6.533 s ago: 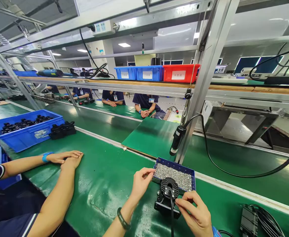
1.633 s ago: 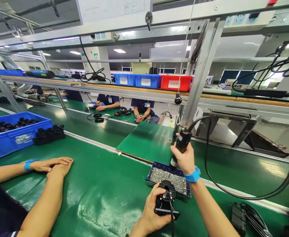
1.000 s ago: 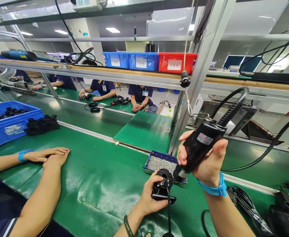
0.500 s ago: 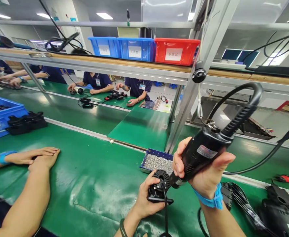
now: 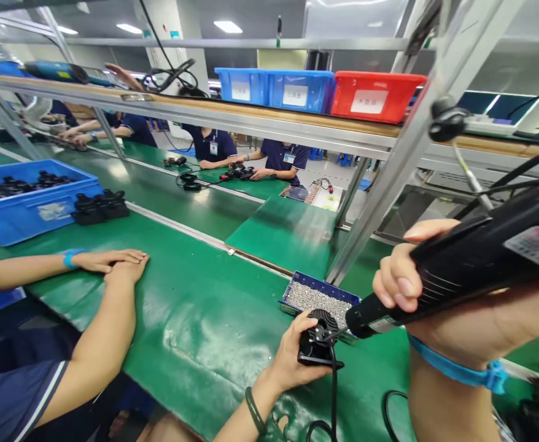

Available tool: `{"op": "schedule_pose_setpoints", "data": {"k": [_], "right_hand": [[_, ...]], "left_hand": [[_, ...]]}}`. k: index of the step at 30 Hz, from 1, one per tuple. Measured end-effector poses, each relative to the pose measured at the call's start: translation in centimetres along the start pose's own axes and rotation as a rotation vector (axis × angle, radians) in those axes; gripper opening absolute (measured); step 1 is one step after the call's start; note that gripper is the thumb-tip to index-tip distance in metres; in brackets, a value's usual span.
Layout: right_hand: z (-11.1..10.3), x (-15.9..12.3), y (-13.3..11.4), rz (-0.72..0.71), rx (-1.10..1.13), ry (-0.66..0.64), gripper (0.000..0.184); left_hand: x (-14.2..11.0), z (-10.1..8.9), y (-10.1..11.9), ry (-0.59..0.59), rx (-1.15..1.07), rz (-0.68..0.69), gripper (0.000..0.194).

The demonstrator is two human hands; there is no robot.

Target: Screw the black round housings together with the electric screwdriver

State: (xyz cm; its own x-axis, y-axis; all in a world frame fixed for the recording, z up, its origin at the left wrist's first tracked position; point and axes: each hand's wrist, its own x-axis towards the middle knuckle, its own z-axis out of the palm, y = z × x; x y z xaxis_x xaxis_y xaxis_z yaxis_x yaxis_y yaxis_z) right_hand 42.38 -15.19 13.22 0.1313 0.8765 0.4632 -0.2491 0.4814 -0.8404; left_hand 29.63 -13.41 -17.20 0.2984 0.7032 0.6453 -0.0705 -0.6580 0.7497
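My left hand (image 5: 292, 356) is wrapped round a black ribbed part with a cable (image 5: 318, 334), held just above the green mat. In my right hand (image 5: 453, 301) is a black electric screwdriver (image 5: 476, 258), tilted so its nose points left and down. The thin bit reaches to the face of the black part, close to small silver screws; whether it sits in a screw head I cannot tell. Behind the part stands a blue tray (image 5: 292, 305) filled with small silver screws (image 5: 320, 298). The black cable (image 5: 334, 393) hangs from the part onto the mat.
A co-worker's folded arms (image 5: 108, 264) rest on the green mat (image 5: 196, 307) at left. Beyond are a blue bin (image 5: 34, 209) of black parts and more black parts (image 5: 99, 207). A metal post (image 5: 380, 166) rises behind the tray. Blue and red boxes (image 5: 375, 95) line the shelf.
The view has turned left. The screwdriver has tilted from steep to nearly level, its body swinging right and nearer the camera, with the bit still at the black part. Both hands keep their hold.
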Motion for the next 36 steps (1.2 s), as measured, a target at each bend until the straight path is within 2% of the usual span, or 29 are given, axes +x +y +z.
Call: {"op": "schedule_pose_setpoints", "data": {"k": [3,6,9,15,18,22,27,30,33,36], "right_hand": [[0.8,0.1,1.7,0.071,0.030,-0.068,0.071],[1.1,-0.2,4.3,0.128,0.024,-0.106,0.074],[1.4,-0.4,5.6,0.154,0.004,-0.116,0.074],[2.1,-0.5,5.1,0.198,-0.008,-0.067,0.074],[1.9,-0.4,4.8,0.196,-0.037,-0.028,0.073],[1.6,-0.4,4.9,0.178,-0.048,-0.038,0.074],[2.1,-1.1,5.2,0.129,-0.049,0.010,0.071],[1.6,-1.0,4.6,0.102,-0.115,0.009,0.069],[0.6,0.0,3.4,-0.060,-0.181,-0.022,0.060],[0.3,1.3,2.7,-0.200,-0.213,0.008,0.053]], "left_hand": [[0.1,0.2,0.1,-0.011,-0.008,-0.001,0.088],[0.2,0.2,0.2,-0.020,-0.021,0.005,0.087],[0.4,0.1,0.2,-0.022,-0.028,0.020,0.089],[0.8,0.0,0.7,-0.004,0.035,0.099,0.091],[1.1,0.0,1.3,-0.016,0.050,0.087,0.088],[1.3,0.1,1.8,-0.040,0.057,0.057,0.083],[1.3,0.3,1.4,-0.005,0.085,0.091,0.081],[1.2,0.7,1.7,0.026,0.113,0.069,0.078],[1.0,1.5,2.3,0.081,0.155,0.054,0.076],[0.7,2.6,3.2,0.148,0.231,0.031,0.068]]}}
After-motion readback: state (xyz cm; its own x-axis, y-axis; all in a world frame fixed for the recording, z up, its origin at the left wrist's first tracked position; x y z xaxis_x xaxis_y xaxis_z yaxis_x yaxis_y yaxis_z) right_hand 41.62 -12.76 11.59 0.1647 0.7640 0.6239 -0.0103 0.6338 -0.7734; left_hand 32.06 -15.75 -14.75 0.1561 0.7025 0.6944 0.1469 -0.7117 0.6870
